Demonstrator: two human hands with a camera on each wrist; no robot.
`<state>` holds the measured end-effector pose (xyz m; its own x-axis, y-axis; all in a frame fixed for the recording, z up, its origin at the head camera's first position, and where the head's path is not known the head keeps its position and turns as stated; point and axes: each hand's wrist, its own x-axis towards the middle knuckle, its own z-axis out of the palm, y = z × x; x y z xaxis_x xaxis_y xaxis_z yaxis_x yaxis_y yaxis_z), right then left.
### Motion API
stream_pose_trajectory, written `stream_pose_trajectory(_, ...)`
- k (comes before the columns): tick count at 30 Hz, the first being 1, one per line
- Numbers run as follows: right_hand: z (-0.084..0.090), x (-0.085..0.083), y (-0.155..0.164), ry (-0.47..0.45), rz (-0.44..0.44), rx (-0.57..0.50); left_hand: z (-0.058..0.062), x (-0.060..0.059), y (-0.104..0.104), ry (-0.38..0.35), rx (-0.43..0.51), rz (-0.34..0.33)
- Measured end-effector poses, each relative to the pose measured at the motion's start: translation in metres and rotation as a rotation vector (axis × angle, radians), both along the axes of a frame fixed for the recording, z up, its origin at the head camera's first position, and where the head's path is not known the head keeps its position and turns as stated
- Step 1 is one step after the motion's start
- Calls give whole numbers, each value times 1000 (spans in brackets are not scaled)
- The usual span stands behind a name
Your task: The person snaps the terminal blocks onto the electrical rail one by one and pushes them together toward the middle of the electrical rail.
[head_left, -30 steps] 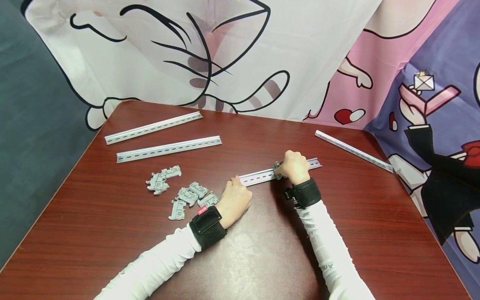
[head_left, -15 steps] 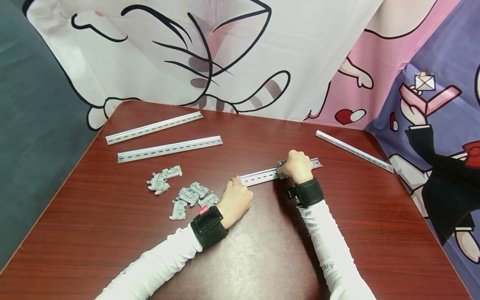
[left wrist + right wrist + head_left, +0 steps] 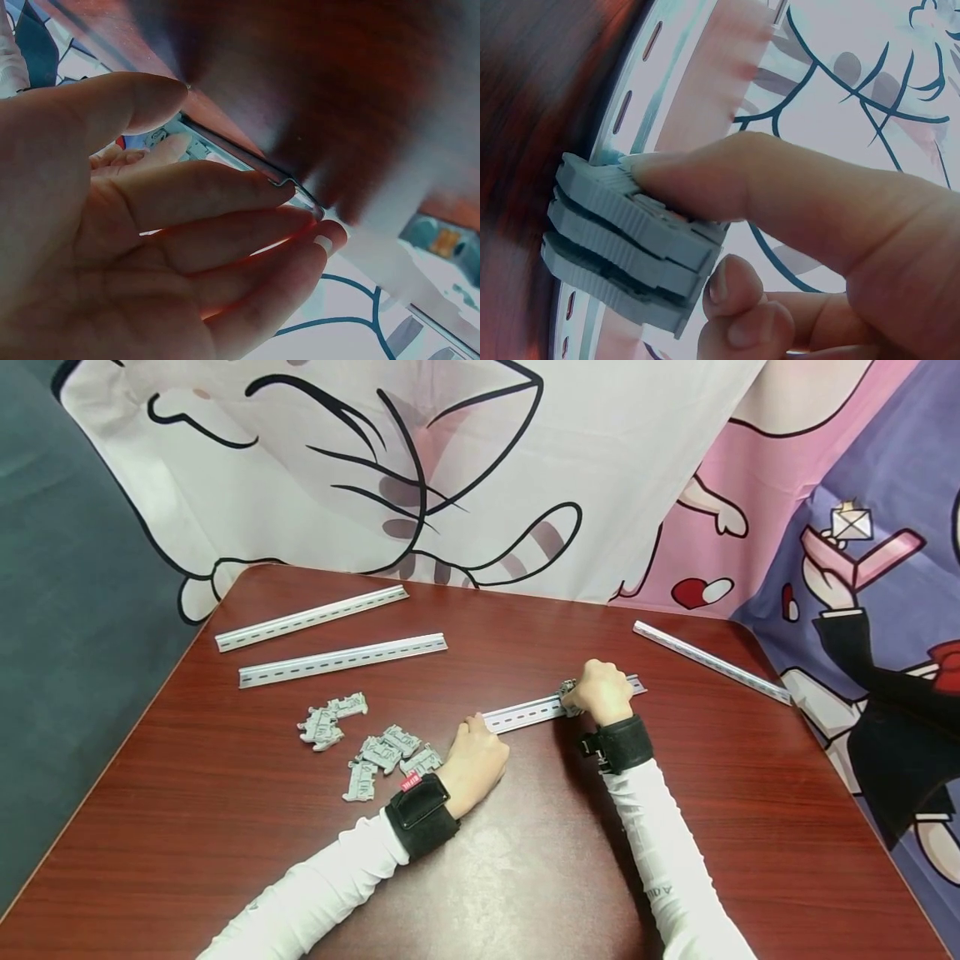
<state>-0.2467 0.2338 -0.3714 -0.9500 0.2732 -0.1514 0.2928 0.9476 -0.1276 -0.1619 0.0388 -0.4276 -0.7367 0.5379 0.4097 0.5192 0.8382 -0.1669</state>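
Note:
My left hand (image 3: 477, 762) holds the near left end of a slotted metal DIN rail (image 3: 522, 716) on the table. In the left wrist view its fingers (image 3: 217, 191) reach against the rail's end, the thumb on the other side. My right hand (image 3: 602, 693) grips a small stack of grey terminal blocks (image 3: 622, 240) seated across the rail, toward its right end. In the right wrist view the thumb lies against one face of the stack, and the other fingers curl beside its end. The hand covers part of the rail in the head view.
Loose grey terminal blocks (image 3: 381, 754) lie left of my left hand, with another cluster (image 3: 321, 727) farther left. Two DIN rails (image 3: 343, 660) lie at the back left, and one more rail (image 3: 712, 662) at the right. A printed cloth (image 3: 480, 468) hangs behind the table (image 3: 187, 827).
My right hand and the terminal blocks have slid a little to the right along the rail. The left hand stays at the rail's end. The head view shifts slightly.

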Motion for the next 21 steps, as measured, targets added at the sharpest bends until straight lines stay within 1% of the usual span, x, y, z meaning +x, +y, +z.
stream_pose_trajectory(7, 3, 1, 1, -11, 3, -11, 1, -1, -1, -23, -7, -6)
stream_pose_trajectory(9, 4, 2, 2, -7, 8, -12, 2, -3, -3, -56, -4, -14)
stream_pose_trajectory(10, 5, 2, 3, -5, 11, -13, 3, -4, -4, -89, -5, -20)
stream_pose_trajectory(11, 5, 2, 3, -1, 13, -14, 4, -5, -5, -126, -7, -28)
stream_pose_trajectory(13, 6, 3, 4, 5, 20, -16, 8, -7, -8, -234, -21, -45)
stream_pose_trajectory(17, 5, 4, 5, 13, 26, -21, 22, -15, -15, -520, -40, -82)
stream_pose_trajectory(18, 5, 3, 5, 14, 29, -25, 25, -18, -18, -582, -37, -89)
stream_pose_trajectory(20, 4, 2, 5, 19, 37, -31, 32, -23, -25, -679, -3, -94)
stream_pose_trajectory(21, 4, 2, 5, 22, 42, -34, 36, -26, -29, -706, 14, -93)
